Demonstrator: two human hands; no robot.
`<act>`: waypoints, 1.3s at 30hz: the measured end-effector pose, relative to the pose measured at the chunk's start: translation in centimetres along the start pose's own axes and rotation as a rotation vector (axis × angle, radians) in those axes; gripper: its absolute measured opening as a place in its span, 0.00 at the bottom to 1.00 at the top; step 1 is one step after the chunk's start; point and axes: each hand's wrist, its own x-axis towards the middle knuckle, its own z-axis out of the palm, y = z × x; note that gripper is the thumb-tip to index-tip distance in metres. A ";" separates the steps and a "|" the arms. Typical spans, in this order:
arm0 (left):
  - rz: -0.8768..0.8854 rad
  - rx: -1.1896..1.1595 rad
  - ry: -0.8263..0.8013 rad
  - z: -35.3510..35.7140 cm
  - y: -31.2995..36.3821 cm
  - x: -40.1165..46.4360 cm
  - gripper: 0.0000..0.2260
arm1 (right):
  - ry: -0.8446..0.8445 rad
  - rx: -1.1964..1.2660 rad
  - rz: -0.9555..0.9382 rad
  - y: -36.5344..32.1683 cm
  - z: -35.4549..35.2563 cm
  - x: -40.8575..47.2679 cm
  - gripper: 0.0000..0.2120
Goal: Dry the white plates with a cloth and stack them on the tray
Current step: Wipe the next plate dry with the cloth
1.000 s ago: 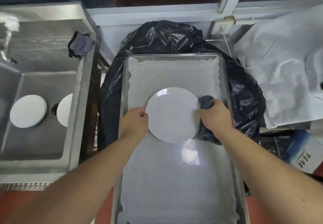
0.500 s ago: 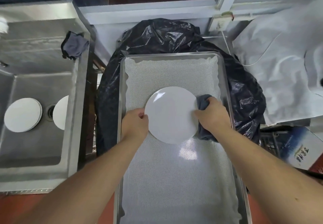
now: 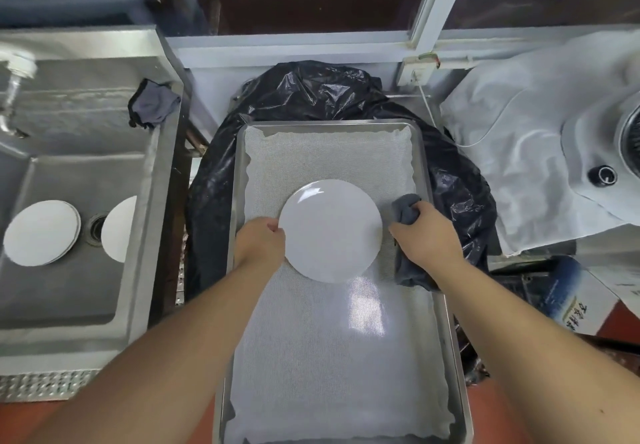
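Over tray, mid-frame: both forearms reach in from the bottom edge toward one plate.
Tray [image 3: 437,305]: metal, rectangular, lined with a pale mesh mat [image 3: 332,357]; sits on a black plastic bag [image 3: 460,194].
White plate [image 3: 330,230]: over the middle of the mat; whether it rests flat or is held just above cannot be told.
Left hand [image 3: 260,243]: fingers curled at the plate's left rim, thumb tip on the edge, gripping it.
Right hand [image 3: 426,232]: just beside the plate's right rim, fingers closed round the dark grey cloth [image 3: 407,211]; contact with the plate cannot be told.
Cloth, detail: bunched above the knuckles, a fold hanging below the wrist onto the tray's right side.
Sink [image 3: 104,173]: steel basin to the left, apart from the tray.
Plates in sink: small stack of plates [image 3: 41,232] left of the drain [image 3: 95,227]; another plate [image 3: 121,227] right of it, partly hidden by the sink wall.
Second cloth [image 3: 152,104]: dark, draped on the sink's back right corner.
Far right: white sheet [image 3: 519,153] over a bulky object.
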 end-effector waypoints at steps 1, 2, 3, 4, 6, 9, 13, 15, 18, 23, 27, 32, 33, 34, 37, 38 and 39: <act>-0.002 -0.011 0.008 -0.2 -0.1 -0.3 0.09 | -0.003 -0.001 -0.017 -0.1 -0.3 -0.5 0.11; -0.006 -0.011 0.011 -0.6 -0.2 -0.7 0.08 | -0.013 -0.007 -0.035 -0.2 -0.6 -1.1 0.11; 0.002 0.001 0.002 -1.2 -0.3 -1.4 0.07 | -0.029 -0.019 -0.053 -0.5 -0.9 -1.7 0.11; 0.019 0.019 -0.010 -1.8 -0.4 -2.2 0.09 | -0.052 -0.035 -0.071 -0.9 -1.1 -2.3 0.11; 0.066 0.069 -0.037 -3.4 -0.8 -4.1 0.17 | -0.100 -0.080 -0.100 -1.9 -1.6 -3.7 0.11; 0.153 0.241 -0.082 -6.2 -1.9 -7.0 0.19 | -0.154 -0.169 -0.161 -4.3 -1.9 -5.7 0.11; 0.167 0.349 -0.078 -10.5 -4.9 -10.5 0.13 | -0.191 -0.286 -0.265 -8.3 -1.3 -8.8 0.10; 0.149 0.361 -0.048 -12.6 -7.0 -11.9 0.16 | -0.218 -0.317 -0.332 -10.3 -0.6 -10.5 0.09; 0.106 0.344 -0.030 -15.7 -10.5 -13.8 0.19 | -0.271 -0.372 -0.441 -13.7 1.1 -13.3 0.10; 0.060 0.326 0.012 -20.6 -17.5 -16.7 0.18 | -0.307 -0.520 -0.594 -20.4 5.9 -19.5 0.14; 0.027 0.323 0.073 -25.1 -25.4 -19.5 0.20 | -0.334 -0.570 -0.711 -25.2 11.2 -25.9 0.24; -0.079 0.253 0.135 -30.3 -37.1 -23.8 0.20 | -0.387 -0.584 -0.830 -30.3 19.3 -34.5 0.24; -0.105 0.252 0.142 -31.3 -39.1 -24.6 0.22 | -0.392 -0.604 -0.848 -31.2 20.9 -36.1 0.23; -0.128 0.251 0.153 -32.3 -41.0 -25.4 0.23 | -0.402 -0.628 -0.868 -31.9 22.3 -37.6 0.23; -0.169 0.247 0.190 -35.2 -45.3 -27.3 0.22 | -0.445 -0.685 -0.888 -34.2 26.3 -41.2 0.29; -0.171 0.254 0.198 -36.0 -46.5 -27.6 0.21 | -0.459 -0.697 -0.895 -35.0 27.4 -42.2 0.30; -0.174 0.259 0.201 -36.7 -47.5 -27.9 0.19 | -0.471 -0.706 -0.911 -35.8 28.5 -43.0 0.29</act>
